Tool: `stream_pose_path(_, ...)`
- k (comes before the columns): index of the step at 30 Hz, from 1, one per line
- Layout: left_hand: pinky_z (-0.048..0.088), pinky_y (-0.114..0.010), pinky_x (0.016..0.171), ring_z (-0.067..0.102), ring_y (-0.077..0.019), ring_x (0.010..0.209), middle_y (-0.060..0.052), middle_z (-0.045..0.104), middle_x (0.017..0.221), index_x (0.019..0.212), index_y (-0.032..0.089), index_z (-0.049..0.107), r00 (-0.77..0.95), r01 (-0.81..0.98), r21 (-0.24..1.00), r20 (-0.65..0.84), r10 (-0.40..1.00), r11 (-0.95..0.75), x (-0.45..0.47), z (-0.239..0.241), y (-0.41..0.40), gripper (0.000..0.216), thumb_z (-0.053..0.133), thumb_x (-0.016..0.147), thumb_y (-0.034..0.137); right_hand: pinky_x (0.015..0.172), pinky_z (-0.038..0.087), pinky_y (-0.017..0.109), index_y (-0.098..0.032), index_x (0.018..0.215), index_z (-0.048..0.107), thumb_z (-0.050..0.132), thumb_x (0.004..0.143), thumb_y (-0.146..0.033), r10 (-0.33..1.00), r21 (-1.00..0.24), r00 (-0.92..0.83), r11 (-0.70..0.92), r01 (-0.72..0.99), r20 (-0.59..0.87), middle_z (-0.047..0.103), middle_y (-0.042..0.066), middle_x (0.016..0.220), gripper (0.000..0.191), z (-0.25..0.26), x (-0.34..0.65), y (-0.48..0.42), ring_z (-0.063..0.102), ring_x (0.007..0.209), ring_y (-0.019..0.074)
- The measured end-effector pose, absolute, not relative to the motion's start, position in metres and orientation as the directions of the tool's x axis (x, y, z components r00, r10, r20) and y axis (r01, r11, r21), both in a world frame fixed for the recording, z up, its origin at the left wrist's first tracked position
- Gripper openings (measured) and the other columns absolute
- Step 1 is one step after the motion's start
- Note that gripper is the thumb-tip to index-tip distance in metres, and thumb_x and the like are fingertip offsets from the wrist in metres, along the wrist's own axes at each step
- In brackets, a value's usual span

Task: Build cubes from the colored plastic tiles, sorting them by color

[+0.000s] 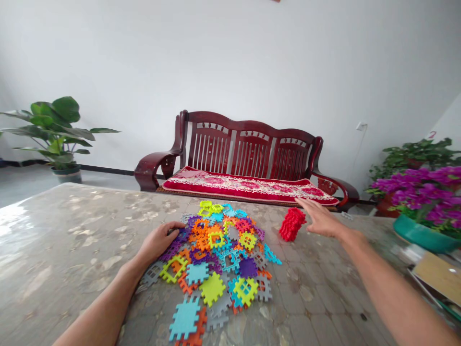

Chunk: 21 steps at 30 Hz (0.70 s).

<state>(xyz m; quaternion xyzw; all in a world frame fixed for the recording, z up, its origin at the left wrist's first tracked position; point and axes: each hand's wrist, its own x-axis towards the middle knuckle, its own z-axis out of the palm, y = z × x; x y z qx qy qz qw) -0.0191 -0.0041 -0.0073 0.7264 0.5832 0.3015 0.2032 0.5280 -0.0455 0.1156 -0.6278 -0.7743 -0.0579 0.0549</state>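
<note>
A loose heap of flat interlocking puzzle tiles (212,288) in yellow-green, orange, blue, purple and grey spreads over the table's middle. My left hand (162,240) rests at the heap's left edge, touching purple tiles (180,240). Its index finger and thumb lie a little apart, while the other fingers are hidden. To the right of the heap, a stack of red tiles (292,224) stands on edge, leaning slightly. Just right of that stack is my right hand (320,218), open with fingers stretched out and nothing in it; a small gap separates them.
A patterned table (72,250) lies under everything. One grey tile (346,216) sits beyond my right wrist. Purple flowers in a teal planter (425,233) and a brown box (441,276) are at the right. A wooden bench (248,129) stands behind the table; a potted plant (61,125) is left.
</note>
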Motion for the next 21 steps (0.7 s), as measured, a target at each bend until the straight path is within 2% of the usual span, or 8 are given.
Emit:
stream_pose_path(3,0.047,-0.032,0.095,0.066,-0.0235,0.101,-0.001,0.075,0.106,0.100,0.024,0.071,0.140,0.725,0.645,0.202,0.969,-0.239,-0.019,-0.007,-0.004,0.037,0.047,0.075,0.037,0.115,0.022,0.050,-0.026,0.151,0.023,0.060,0.057,-0.014,0.967,0.092,-0.250,0.246,0.965,0.041,0.023,0.005,0.158,0.103,0.126,0.518,-0.039,0.019,0.145,0.0294)
stream_pose_path(6,0.047,-0.032,0.095,0.066,-0.0236,0.101,-0.001,0.075,0.106,0.100,0.024,0.071,0.136,0.719,0.653,0.204,0.969,-0.238,-0.019,-0.007,-0.003,0.038,0.047,0.075,0.038,0.115,0.022,0.050,-0.028,0.150,0.026,0.063,0.058,-0.016,0.954,0.094,-0.299,0.299,0.949,-0.017,0.029,0.005,0.156,0.100,0.131,0.512,-0.032,0.022,0.144,0.0303)
stream_pose_path(10,0.047,-0.032,0.097,0.066,-0.0234,0.102,-0.001,0.075,0.107,0.101,0.024,0.071,0.133,0.712,0.661,0.205,0.970,-0.237,-0.020,-0.009,-0.003,0.038,0.048,0.075,0.039,0.112,0.024,0.052,-0.026,0.148,0.034,0.068,0.062,-0.026,0.947,0.093,-0.321,0.321,0.942,-0.011,0.039,0.010,0.151,0.093,0.133,0.507,-0.025,0.030,0.140,0.0345)
stream_pose_path(15,0.047,-0.032,0.096,0.067,-0.0237,0.100,-0.002,0.075,0.105,0.100,0.023,0.072,0.133,0.717,0.654,0.209,0.969,-0.240,-0.020,-0.010,-0.003,0.039,0.048,0.074,0.039,0.104,0.036,0.049,-0.024,0.147,0.036,0.067,0.067,-0.034,0.930,0.134,-0.368,0.365,0.921,0.003,0.053,0.013,0.137,0.087,0.136,0.500,-0.024,0.046,0.125,0.0345)
stream_pose_path(21,0.048,-0.032,0.094,0.067,-0.0238,0.100,-0.001,0.075,0.105,0.100,0.024,0.071,0.120,0.716,0.663,0.195,0.974,-0.221,-0.019,-0.006,-0.004,0.039,0.048,0.074,0.040,0.105,0.036,0.048,-0.025,0.146,0.039,0.065,0.071,-0.038,0.930,0.106,-0.367,0.368,0.924,-0.024,0.049,0.009,0.143,0.081,0.134,0.501,-0.020,0.048,0.125,0.0335)
